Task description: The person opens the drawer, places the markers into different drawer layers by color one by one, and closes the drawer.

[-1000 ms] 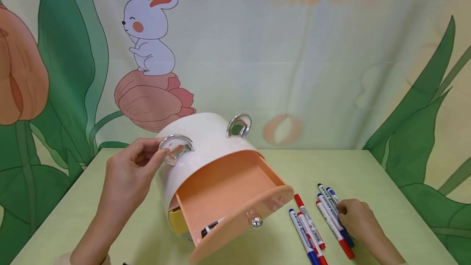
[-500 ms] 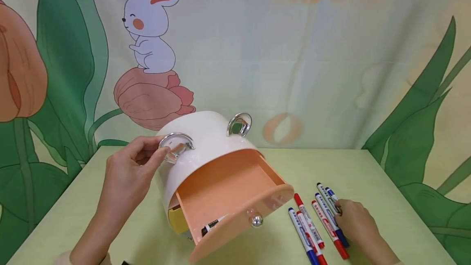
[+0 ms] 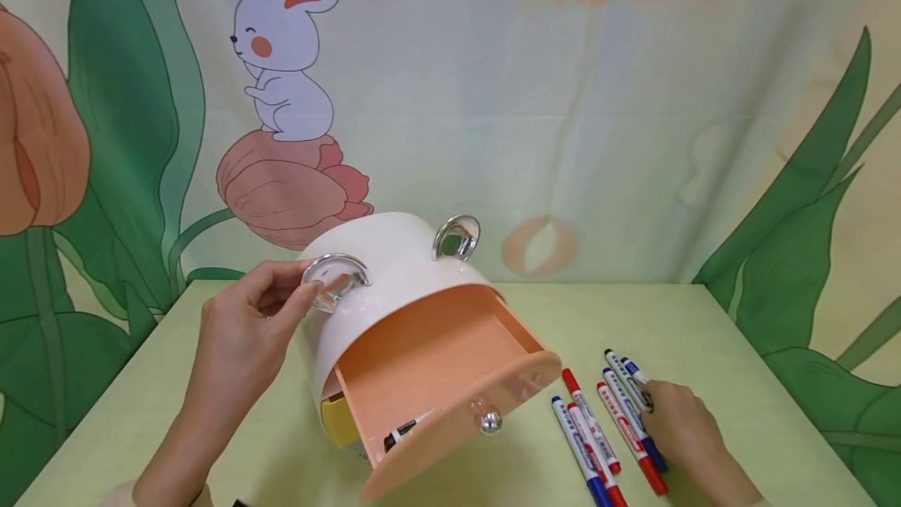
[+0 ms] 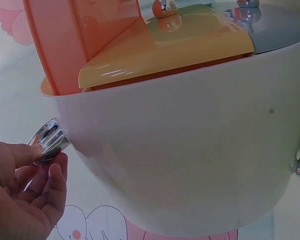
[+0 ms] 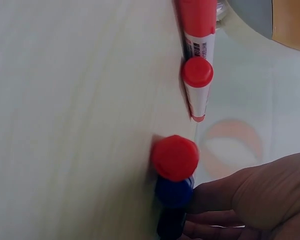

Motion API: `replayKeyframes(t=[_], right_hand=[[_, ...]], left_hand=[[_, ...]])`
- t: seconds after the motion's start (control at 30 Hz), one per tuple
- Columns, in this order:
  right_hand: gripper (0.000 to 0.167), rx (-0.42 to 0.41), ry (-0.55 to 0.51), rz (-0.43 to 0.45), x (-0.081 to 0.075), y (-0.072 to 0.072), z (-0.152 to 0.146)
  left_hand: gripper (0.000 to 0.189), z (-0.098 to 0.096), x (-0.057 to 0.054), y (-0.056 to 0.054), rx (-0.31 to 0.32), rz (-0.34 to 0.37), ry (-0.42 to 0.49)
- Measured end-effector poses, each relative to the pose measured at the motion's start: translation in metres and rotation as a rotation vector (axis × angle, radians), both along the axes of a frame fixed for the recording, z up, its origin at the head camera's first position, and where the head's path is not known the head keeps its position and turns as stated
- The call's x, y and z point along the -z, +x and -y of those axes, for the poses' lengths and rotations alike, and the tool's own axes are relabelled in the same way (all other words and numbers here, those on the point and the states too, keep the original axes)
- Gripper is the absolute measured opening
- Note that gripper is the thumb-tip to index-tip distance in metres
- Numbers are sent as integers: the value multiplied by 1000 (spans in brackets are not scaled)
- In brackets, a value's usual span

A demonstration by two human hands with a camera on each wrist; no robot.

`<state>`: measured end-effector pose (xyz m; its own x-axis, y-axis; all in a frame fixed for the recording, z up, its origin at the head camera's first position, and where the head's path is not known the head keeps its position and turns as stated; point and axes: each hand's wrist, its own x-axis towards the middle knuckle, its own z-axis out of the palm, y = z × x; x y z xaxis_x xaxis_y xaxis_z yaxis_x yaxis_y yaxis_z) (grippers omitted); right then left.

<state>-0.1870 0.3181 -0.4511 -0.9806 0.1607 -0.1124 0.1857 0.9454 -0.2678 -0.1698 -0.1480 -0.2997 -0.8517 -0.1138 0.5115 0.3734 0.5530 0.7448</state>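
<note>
A white desktop drawer box point(image 3: 401, 257) with two chrome ear-shaped handles stands at the table's middle. My left hand point(image 3: 246, 343) pinches its left chrome ear point(image 4: 51, 140) between thumb and fingers. The box's orange top drawer point(image 3: 436, 366) is pulled out, with a black-ended marker point(image 3: 401, 435) inside at its front left corner. To the right my right hand point(image 3: 686, 425) holds the side of a group of whiteboard markers point(image 3: 622, 405) lying on the table. In the right wrist view its thumb touches a blue marker end point(image 5: 174, 192), with fingers beside a black end point(image 5: 170, 223).
Another small cluster of red and blue markers point(image 3: 587, 444) lies between the drawer front and the right-hand group. Below the orange drawer sits a yellow drawer point(image 4: 165, 47). A printed rabbit curtain point(image 3: 493, 100) hangs behind the pale green table point(image 3: 633, 311).
The right hand has shifted slightly left, and the markers beside it have moved a little left too. The left hand keeps its pinch on the ear; the drawer has not moved.
</note>
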Motion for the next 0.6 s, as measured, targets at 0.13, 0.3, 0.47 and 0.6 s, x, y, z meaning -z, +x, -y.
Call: replayKeyframes(t=[0.13,0.3,0.47,0.6], right_hand=[[32,-14,-10,-5,-1,1,-2],[30,11,-43,5,-4,2,-3],[34,54,-124,9,-12,6,-7],[33,37,-160,-18,-22,8,-13]], left_hand=[[23,1,0,0,-4,5,0],[22,1,1,1,-12,19,-2],[22,1,2,1,-7,9,0],[21,1,1,0,-3,-4,3]])
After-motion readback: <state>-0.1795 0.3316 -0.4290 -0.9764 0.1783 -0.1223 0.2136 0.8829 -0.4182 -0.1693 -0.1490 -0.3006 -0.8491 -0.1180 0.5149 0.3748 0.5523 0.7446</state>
